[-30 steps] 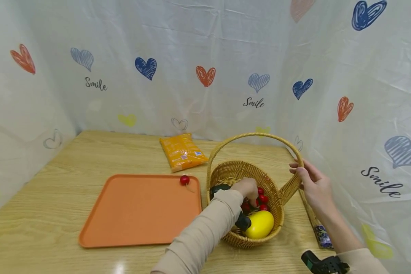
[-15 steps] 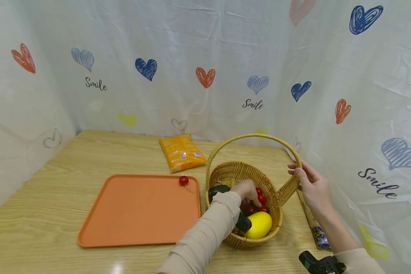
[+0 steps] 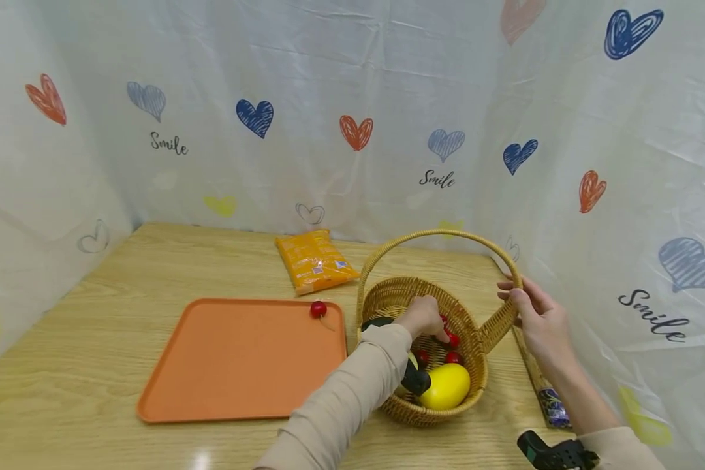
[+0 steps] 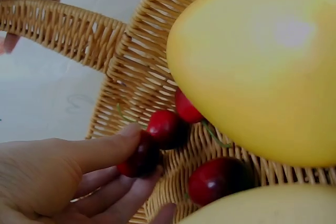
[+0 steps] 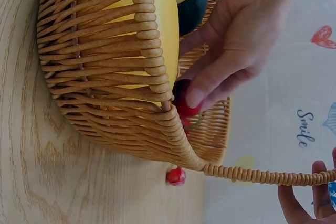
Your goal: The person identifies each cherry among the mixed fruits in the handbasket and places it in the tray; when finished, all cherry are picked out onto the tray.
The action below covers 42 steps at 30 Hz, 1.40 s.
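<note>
My left hand reaches down into a round wicker basket. Between its thumb and fingers it pinches a dark red cherry. Close by in the basket lie several more cherries, one touching the pinched one and another a little apart. A large smooth yellow oval fruit fills the basket's near side. Beside it are a pale yellow fruit and a dark green one, both partly hidden. My right hand holds the arched basket handle at its right side.
An orange tray stands left of the basket, with a stemmed cherry in its far right corner. Behind them lies an orange plastic packet. A long patterned item lies at the right. A printed curtain surrounds the table.
My left hand has shifted slightly toward the back of the basket, away from the yellow fruit. The right hand keeps its hold on the handle, and the tray's cherry has stayed put.
</note>
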Each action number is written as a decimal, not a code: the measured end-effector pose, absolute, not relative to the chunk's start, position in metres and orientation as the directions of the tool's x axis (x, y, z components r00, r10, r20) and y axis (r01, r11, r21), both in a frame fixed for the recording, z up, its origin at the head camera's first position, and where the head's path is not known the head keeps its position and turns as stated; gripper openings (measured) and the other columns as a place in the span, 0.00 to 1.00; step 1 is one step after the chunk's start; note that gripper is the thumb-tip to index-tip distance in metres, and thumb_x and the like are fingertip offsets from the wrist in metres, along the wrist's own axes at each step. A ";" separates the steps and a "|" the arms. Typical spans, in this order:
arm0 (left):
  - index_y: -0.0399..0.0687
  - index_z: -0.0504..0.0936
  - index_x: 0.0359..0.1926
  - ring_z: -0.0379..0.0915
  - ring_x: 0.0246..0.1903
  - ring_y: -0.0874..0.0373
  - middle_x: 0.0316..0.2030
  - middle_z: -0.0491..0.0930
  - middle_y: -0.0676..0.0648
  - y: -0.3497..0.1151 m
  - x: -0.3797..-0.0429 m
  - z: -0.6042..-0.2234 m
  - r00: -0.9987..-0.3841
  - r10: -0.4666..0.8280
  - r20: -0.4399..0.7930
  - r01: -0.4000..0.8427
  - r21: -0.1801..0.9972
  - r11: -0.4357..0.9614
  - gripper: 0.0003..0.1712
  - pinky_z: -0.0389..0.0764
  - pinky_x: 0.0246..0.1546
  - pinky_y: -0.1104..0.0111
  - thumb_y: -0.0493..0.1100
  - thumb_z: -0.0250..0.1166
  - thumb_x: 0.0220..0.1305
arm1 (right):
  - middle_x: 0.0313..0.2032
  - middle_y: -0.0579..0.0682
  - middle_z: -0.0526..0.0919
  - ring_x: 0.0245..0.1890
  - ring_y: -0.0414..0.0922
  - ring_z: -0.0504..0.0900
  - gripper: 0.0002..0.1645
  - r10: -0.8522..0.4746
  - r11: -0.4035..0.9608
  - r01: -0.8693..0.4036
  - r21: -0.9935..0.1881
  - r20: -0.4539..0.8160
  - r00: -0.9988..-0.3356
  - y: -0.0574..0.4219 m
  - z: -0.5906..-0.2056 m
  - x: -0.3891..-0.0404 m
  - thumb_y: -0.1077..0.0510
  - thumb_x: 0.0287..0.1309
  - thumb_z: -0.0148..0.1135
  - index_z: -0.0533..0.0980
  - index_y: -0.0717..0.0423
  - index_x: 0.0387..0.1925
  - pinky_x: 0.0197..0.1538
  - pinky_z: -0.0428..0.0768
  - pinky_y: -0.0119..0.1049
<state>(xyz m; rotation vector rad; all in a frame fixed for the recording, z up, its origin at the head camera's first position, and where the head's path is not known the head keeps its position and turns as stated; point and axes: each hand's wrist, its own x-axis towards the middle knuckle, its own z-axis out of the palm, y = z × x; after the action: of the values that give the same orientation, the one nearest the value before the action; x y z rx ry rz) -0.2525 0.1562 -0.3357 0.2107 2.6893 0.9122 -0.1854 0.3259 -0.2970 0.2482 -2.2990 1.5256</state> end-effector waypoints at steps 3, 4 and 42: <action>0.44 0.80 0.21 0.71 0.36 0.58 0.29 0.78 0.50 0.151 -0.253 -0.337 -0.950 0.257 -0.180 0.085 0.640 0.764 0.16 0.73 0.36 0.70 0.48 0.77 0.46 | 0.41 0.35 0.81 0.45 0.34 0.78 0.23 0.058 0.373 -0.351 -0.859 0.399 -0.915 0.326 -0.298 -0.184 0.51 0.69 0.50 0.72 0.55 0.60 0.39 0.78 0.24; 0.44 0.81 0.18 0.70 0.35 0.59 0.26 0.77 0.52 0.149 -0.254 -0.337 -0.950 0.266 -0.162 0.097 0.658 0.746 0.16 0.73 0.36 0.71 0.47 0.77 0.47 | 0.41 0.35 0.81 0.45 0.34 0.78 0.23 0.056 0.359 -0.354 -0.864 0.398 -0.916 0.325 -0.299 -0.184 0.51 0.69 0.50 0.73 0.55 0.60 0.39 0.78 0.24; 0.48 0.83 0.50 0.75 0.39 0.69 0.39 0.82 0.59 0.096 -0.230 -0.331 -0.861 0.497 0.105 0.308 0.886 0.347 0.22 0.74 0.41 0.77 0.44 0.73 0.52 | 0.41 0.39 0.83 0.41 0.33 0.80 0.20 0.026 0.259 -0.355 -0.898 0.374 -0.927 0.326 -0.297 -0.190 0.55 0.69 0.51 0.73 0.52 0.60 0.38 0.78 0.23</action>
<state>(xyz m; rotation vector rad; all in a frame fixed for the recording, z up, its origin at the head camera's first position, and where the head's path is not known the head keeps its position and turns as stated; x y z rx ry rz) -0.2301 0.0960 -0.3306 0.7330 2.4226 1.5304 -0.1897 0.3263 -0.2971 0.3024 -2.2230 1.7132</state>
